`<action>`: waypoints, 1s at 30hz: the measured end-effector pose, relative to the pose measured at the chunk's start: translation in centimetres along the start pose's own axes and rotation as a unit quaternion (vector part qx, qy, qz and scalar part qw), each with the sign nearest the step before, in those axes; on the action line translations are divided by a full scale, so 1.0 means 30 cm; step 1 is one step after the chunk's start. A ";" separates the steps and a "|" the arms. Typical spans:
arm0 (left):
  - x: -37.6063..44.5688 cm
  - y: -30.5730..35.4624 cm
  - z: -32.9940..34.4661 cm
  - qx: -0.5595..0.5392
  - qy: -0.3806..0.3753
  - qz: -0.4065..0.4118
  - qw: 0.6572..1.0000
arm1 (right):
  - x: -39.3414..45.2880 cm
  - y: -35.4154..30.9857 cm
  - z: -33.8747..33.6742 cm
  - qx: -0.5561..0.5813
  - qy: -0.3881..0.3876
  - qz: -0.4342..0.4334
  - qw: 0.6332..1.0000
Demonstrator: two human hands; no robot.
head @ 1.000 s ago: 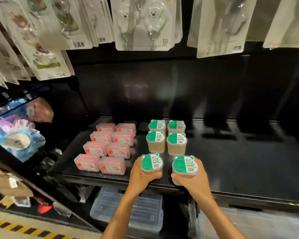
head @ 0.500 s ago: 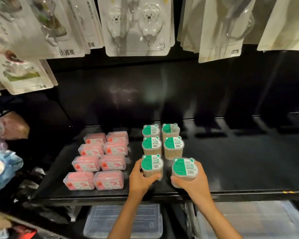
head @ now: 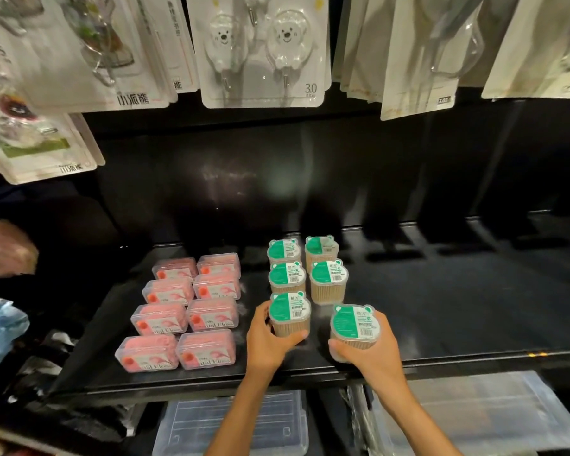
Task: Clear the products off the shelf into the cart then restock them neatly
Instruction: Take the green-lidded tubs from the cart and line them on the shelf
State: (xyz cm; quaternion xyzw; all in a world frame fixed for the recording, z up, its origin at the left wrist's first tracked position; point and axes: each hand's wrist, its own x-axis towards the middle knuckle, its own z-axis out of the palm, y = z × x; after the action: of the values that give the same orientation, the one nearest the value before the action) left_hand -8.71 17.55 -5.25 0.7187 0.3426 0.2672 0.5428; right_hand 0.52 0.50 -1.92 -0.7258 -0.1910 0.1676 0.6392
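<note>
**A:** What were the hands doing at that moment?

**B:** The left hand (head: 266, 340) was curled round the front-left green-lidded tub (head: 289, 313), thumb across its near side, fingers wrapped behind it. The right hand (head: 371, 352) gripped the front-right green-lidded tub (head: 355, 325) from below and the side, fingers cupped round its clear wall.

**A:** Were both tubs down on the shelf?

**B:** The left one stood on the black shelf (head: 458, 311), directly in front of the column behind it. The right one sat forward of its column and a little to the right, tilted slightly toward the camera; I could not tell whether its base touched the shelf.

**A:** And behind them?

**B:** Four more green-lidded tubs (head: 329, 274) stood upright in two columns of two, close together, pale sticks showing through their clear sides.

**A:** Anything to the left?

**B:** Eight pink floss boxes (head: 213, 313) lay flat in two columns of four, set just beside one another, apart from the tubs by a strip of bare shelf.

**A:** Further out?

**B:** Carded packs hung from above; the bear hook pack (head: 264, 51) hung in the middle, over the back of the shelf. Below the shelf's front edge lay a clear lidded bin (head: 234, 429), and another clear bin (head: 494, 413) lay to its right. At the far left edge were bagged goods, blurred.
</note>
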 end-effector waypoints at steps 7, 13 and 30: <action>-0.165 -0.056 -0.080 0.181 0.095 0.164 0.965 | -0.001 -0.002 0.003 0.004 0.001 -0.003 1.000; -0.168 -0.058 -0.150 0.466 -0.054 0.366 0.804 | 0.012 0.001 0.017 -0.015 -0.009 -0.011 1.000; -0.090 -0.098 -0.191 0.523 -0.150 0.464 0.699 | 0.054 0.055 0.033 -0.038 -0.016 -0.016 0.999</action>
State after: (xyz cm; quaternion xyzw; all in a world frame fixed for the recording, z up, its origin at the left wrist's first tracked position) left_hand -15.31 19.37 -6.59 0.9853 -0.0359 0.1518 -0.0695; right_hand 1.54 1.98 -3.69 -0.7435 -0.2192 0.1612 0.6109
